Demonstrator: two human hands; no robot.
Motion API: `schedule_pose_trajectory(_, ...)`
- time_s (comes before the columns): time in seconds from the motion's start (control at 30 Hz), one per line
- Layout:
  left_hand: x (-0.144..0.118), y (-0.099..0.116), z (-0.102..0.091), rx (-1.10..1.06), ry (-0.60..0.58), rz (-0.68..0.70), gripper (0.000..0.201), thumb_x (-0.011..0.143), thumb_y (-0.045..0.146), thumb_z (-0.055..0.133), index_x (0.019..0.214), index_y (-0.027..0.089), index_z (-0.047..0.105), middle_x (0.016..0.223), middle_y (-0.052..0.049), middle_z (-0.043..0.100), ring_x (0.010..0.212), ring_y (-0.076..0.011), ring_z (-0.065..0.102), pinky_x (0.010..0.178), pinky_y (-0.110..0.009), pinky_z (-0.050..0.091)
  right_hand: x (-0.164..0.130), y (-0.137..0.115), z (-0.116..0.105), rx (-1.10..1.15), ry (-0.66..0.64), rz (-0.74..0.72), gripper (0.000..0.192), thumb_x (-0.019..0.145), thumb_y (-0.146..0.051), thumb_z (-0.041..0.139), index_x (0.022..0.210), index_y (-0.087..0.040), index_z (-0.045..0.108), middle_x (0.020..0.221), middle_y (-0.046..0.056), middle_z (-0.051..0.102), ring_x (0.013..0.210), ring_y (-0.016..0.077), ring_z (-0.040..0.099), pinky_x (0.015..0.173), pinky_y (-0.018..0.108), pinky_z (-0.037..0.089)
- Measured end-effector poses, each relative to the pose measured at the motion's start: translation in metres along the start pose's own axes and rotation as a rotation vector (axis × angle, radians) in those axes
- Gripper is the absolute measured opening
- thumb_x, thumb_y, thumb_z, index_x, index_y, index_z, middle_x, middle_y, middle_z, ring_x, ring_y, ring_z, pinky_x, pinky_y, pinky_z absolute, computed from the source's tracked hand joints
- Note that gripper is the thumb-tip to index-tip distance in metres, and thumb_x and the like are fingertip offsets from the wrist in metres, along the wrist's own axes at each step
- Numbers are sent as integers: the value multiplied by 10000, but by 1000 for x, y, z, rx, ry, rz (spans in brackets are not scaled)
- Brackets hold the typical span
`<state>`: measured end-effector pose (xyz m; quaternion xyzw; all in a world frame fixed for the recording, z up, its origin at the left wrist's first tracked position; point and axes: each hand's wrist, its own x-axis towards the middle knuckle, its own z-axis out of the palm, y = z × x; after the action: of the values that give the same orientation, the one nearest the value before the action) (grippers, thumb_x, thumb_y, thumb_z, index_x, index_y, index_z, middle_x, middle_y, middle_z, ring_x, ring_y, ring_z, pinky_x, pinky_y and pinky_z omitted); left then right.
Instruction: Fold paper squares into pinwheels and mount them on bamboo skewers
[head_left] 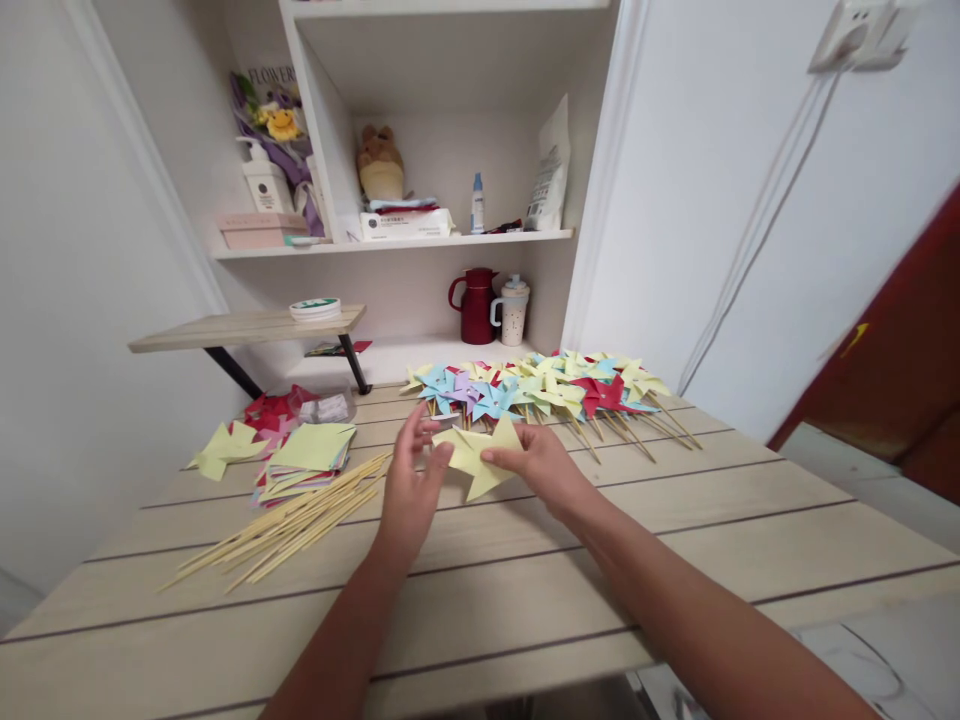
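- The left hand (411,478) and the right hand (536,462) meet above the middle of the wooden bench (675,540), both holding one yellow paper pinwheel (478,452).
- The left hand pinches the pinwheel's left edge, thumb on the paper and the other fingers raised loosely behind it.
- The right hand grips the right side, with fingers curled around a folded corner and the thumb on top.
- The pinwheel is held just above the bench, its points spreading out to the sides and downward; I cannot tell whether its lowest point touches the wood.
- Just beyond the hands lies a heap of finished pinwheels (540,390) in yellow, blue, red and purple, with their thin wooden stems pointing toward the right front.
- To the left of the left hand a bundle of bare wooden sticks (292,525) lies slantwise on the bench.
- Behind the sticks sits a stack of coloured paper squares (307,455), a yellow-green sheet on top, with a loose yellow cut piece (225,447) beside it and red paper (274,410) further back.
- On the low shelf behind the bench stand a dark red jug (475,305) and a white cup (513,311).
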<state>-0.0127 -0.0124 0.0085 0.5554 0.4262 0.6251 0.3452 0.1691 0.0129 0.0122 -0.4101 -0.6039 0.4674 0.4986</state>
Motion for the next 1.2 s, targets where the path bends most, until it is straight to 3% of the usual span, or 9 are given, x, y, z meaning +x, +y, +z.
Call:
schedule_pose_trajectory(0.1,3,-3,-2,-153,70,-86,793,764,553,712,1445,268,421,1326,-114,564,1172,-236,568,976,-325,429,2,2,1,261,31,117,310,602,-323,831,824,-129,735,796,81,754,656,192,653,628,300,484)
schedule_pose_trajectory(0.27,1,-7,5,-276,-124,-199,690,682,554,782,1232,173,614,1234,-159,659,1151,-290,604,997,-391,433,2,3,5,390,12,148,388,542,-316,861,853,-116,741,770,76,754,630,164,637,624,278,467)
schedule_pose_trajectory(0.37,-4,-5,10,-274,-203,-252,544,683,424,817,1143,167,677,1191,-145,697,1124,-293,629,975,-388,452,1,2,7,395,1,151,391,528,-312,867,844,-119,743,741,63,746,613,158,626,620,280,466)
schedule_pose_trajectory(0.5,-7,-3,11,-242,-197,-305,436,672,339,824,1060,164,733,1235,-133,685,1117,-295,632,922,-359,477,-1,-1,9,366,-14,164,383,521,-329,874,813,-118,742,704,48,729,588,149,605,595,274,451)
schedule_pose_trajectory(0.7,-5,-6,8,-233,-160,-330,416,675,373,816,1016,140,763,961,-105,762,906,-250,675,851,-343,489,-3,-5,9,333,-12,153,326,550,-289,846,807,-120,738,756,50,742,647,155,625,653,273,466)
schedule_pose_trajectory(0.87,-7,-10,10,-240,-178,-313,405,752,468,743,984,137,769,916,-102,761,860,-244,673,852,-353,485,-3,-4,8,331,-37,161,319,567,-301,819,818,-128,724,771,58,742,654,173,634,653,289,478)
schedule_pose_trajectory(1.0,-4,-16,8,-245,-164,-244,467,862,550,591,1075,162,740,1084,-116,733,1041,-260,640,962,-376,444,2,-6,-6,175,-57,154,288,598,-322,787,809,-142,714,770,49,732,662,171,623,647,278,464)
schedule_pose_trajectory(1.1,2,-16,0,-225,-99,-189,566,909,619,452,1283,234,633,1241,-104,667,1121,-245,601,1003,-396,421,11,-15,-24,-64,-258,190,219,610,-316,766,754,-161,707,738,27,715,676,172,614,641,265,454)
schedule_pose_trajectory(1.2,7,-11,-8,-84,-27,-128,509,888,606,505,1232,266,664,1322,-77,616,1156,-236,572,1022,-381,399,23,-32,-37,-474,-429,171,164,621,-277,753,721,-159,701,724,22,696,677,172,595,595,248,408)
